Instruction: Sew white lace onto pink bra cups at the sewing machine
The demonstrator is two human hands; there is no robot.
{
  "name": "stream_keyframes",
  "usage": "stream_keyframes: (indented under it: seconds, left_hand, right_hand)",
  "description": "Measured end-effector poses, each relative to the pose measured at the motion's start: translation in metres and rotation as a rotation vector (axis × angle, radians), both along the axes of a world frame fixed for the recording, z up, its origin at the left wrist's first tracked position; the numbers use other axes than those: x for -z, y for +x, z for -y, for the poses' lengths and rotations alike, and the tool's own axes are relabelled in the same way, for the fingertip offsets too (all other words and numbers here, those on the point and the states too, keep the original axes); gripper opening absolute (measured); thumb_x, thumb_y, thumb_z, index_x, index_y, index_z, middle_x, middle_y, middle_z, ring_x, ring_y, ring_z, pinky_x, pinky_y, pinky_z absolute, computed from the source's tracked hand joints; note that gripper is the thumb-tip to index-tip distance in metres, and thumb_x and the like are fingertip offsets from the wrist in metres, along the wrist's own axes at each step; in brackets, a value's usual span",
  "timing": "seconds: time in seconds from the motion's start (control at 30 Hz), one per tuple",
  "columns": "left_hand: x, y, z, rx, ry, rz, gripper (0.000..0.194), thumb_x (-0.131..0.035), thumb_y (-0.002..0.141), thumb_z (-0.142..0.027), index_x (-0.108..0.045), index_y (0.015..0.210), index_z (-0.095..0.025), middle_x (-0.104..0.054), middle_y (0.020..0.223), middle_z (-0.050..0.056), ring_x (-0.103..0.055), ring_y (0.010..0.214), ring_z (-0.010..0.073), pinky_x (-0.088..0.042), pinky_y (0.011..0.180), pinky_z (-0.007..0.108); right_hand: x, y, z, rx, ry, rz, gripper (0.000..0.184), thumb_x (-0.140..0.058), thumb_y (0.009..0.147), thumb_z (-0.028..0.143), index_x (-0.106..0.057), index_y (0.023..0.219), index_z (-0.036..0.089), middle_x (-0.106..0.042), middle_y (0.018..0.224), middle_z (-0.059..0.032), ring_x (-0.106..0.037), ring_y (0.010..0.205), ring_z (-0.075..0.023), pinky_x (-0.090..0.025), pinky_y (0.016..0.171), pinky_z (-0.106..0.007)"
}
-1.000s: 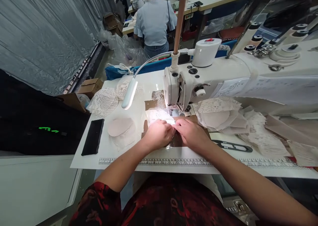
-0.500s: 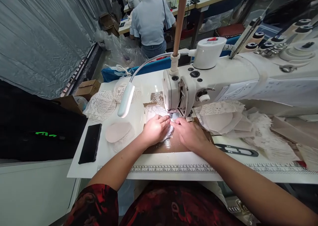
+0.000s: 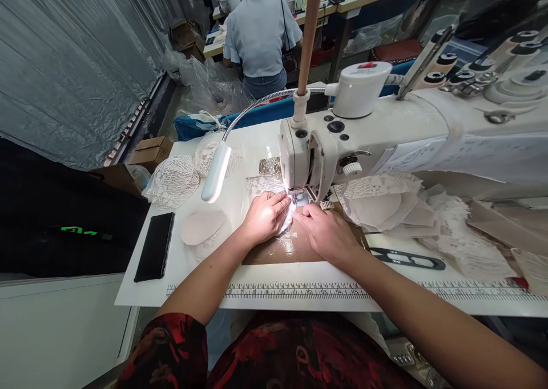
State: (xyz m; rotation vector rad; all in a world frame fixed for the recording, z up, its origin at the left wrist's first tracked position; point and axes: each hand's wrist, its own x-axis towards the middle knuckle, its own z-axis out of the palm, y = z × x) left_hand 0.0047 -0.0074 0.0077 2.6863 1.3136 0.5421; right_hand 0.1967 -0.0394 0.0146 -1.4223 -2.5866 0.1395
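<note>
My left hand [image 3: 264, 216] lies on a small piece of white lace [image 3: 286, 222], fingers curled and pressed onto it just left of the needle. My right hand [image 3: 325, 230] rests beside it on the right, fingertips pinching the same lace at the presser foot [image 3: 301, 197]. The lace sits under the head of the white sewing machine [image 3: 325, 149], lit by the machine's lamp. Both hands lie on a glossy brown plate [image 3: 278, 252] in the table.
A gooseneck lamp [image 3: 214, 172] hangs at left. A black phone [image 3: 154, 246], a round pad [image 3: 202, 227] and lace pieces [image 3: 173, 178] lie left; stacked lace and pads [image 3: 385, 203] and thread snips [image 3: 406, 258] lie right. A ruler strip [image 3: 291, 290] edges the table. Another person [image 3: 261, 32] sits beyond.
Both hands have slid the lace away from me, up to the presser foot. The left hand now lies flatter on it.
</note>
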Motion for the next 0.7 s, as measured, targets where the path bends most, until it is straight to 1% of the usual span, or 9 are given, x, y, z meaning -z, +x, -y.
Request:
stream_keyframes:
  seconds: [0.1, 0.2, 0.33, 0.4, 0.43, 0.53, 0.6, 0.63, 0.7]
  left_hand:
    - [-0.003, 0.002, 0.004, -0.091, -0.024, -0.071, 0.037, -0.045, 0.091, -0.027, -0.059, 0.124, -0.017, -0.058, 0.131, 0.010, -0.052, 0.111, 0.0267, -0.044, 0.092, 0.046]
    - [-0.004, 0.002, 0.006, -0.170, -0.034, -0.127, 0.038, -0.045, 0.091, -0.026, -0.058, 0.126, -0.022, -0.053, 0.136, 0.009, -0.042, 0.126, 0.0310, -0.037, 0.100, 0.051]
    - [-0.010, -0.002, 0.009, -0.206, -0.100, -0.147, 0.038, -0.043, 0.091, -0.026, -0.058, 0.126, -0.023, -0.050, 0.139, 0.007, -0.037, 0.130, 0.0348, -0.032, 0.103, 0.057]
    - [-0.017, -0.007, 0.016, -0.163, -0.147, -0.129, 0.037, -0.045, 0.089, -0.022, -0.061, 0.122, -0.023, -0.052, 0.137, 0.007, -0.039, 0.130, 0.0346, -0.034, 0.102, 0.058]
    - [-0.021, -0.010, 0.022, -0.105, -0.176, -0.116, 0.035, -0.048, 0.087, -0.020, -0.063, 0.119, -0.023, -0.054, 0.136, 0.007, -0.040, 0.129, 0.0343, -0.035, 0.102, 0.057]
    - [-0.034, -0.018, 0.042, 0.185, -0.304, -0.041, 0.032, -0.057, 0.082, -0.020, -0.067, 0.111, -0.025, -0.058, 0.131, 0.005, -0.044, 0.129, 0.0321, -0.039, 0.102, 0.053]
    - [-0.039, -0.022, 0.053, 0.286, -0.367, 0.091, 0.031, -0.058, 0.083, -0.023, -0.066, 0.112, -0.024, -0.061, 0.127, 0.006, -0.050, 0.125, 0.0268, -0.043, 0.102, 0.046]
    - [-0.040, -0.023, 0.056, 0.266, -0.366, 0.171, 0.031, -0.056, 0.084, -0.024, -0.065, 0.113, -0.023, -0.062, 0.125, 0.007, -0.053, 0.122, 0.0239, -0.045, 0.102, 0.042]
    - [-0.039, -0.024, 0.054, 0.117, -0.299, 0.289, 0.030, -0.053, 0.087, -0.025, -0.064, 0.114, -0.021, -0.062, 0.123, 0.009, -0.057, 0.117, 0.0210, -0.047, 0.100, 0.038]
  right_hand:
    - [0.001, 0.001, 0.001, -0.009, -0.005, -0.029, 0.040, -0.044, 0.083, 0.007, -0.065, 0.115, 0.020, -0.062, 0.093, -0.0060, -0.048, 0.075, -0.0190, -0.032, 0.067, -0.032]
    - [0.003, 0.002, 0.002, -0.008, 0.002, -0.062, 0.040, -0.043, 0.083, 0.007, -0.066, 0.113, 0.020, -0.062, 0.091, -0.0058, -0.050, 0.077, -0.0191, -0.035, 0.069, -0.031]
    - [0.005, 0.005, 0.003, -0.037, 0.023, -0.184, 0.040, -0.041, 0.084, 0.006, -0.065, 0.113, 0.018, -0.065, 0.101, -0.0068, -0.055, 0.084, -0.0192, -0.039, 0.073, -0.030]
    - [0.006, 0.008, 0.003, -0.075, 0.033, -0.268, 0.038, -0.039, 0.086, 0.007, -0.066, 0.112, 0.016, -0.066, 0.101, -0.0078, -0.056, 0.086, -0.0187, -0.041, 0.073, -0.029]
    - [0.006, 0.010, 0.003, -0.093, 0.037, -0.300, 0.038, -0.038, 0.087, 0.008, -0.066, 0.111, 0.015, -0.066, 0.098, -0.0082, -0.057, 0.085, -0.0184, -0.042, 0.072, -0.028]
    - [0.004, 0.014, 0.004, -0.141, 0.035, -0.345, 0.037, -0.039, 0.085, 0.007, -0.069, 0.105, 0.015, -0.066, 0.090, -0.0078, -0.057, 0.081, -0.0176, -0.043, 0.069, -0.027]
    - [0.003, 0.015, 0.005, -0.171, 0.027, -0.348, 0.035, -0.042, 0.083, 0.007, -0.070, 0.101, 0.017, -0.066, 0.089, -0.0072, -0.057, 0.080, -0.0172, -0.043, 0.068, -0.027]
    - [0.003, 0.015, 0.005, -0.186, 0.023, -0.344, 0.033, -0.044, 0.083, 0.009, -0.071, 0.099, 0.017, -0.066, 0.088, -0.0069, -0.057, 0.079, -0.0170, -0.043, 0.068, -0.027]
    - [0.003, 0.015, 0.004, -0.211, 0.013, -0.328, 0.031, -0.046, 0.084, 0.011, -0.072, 0.098, 0.018, -0.065, 0.086, -0.0063, -0.056, 0.078, -0.0164, -0.042, 0.068, -0.027]
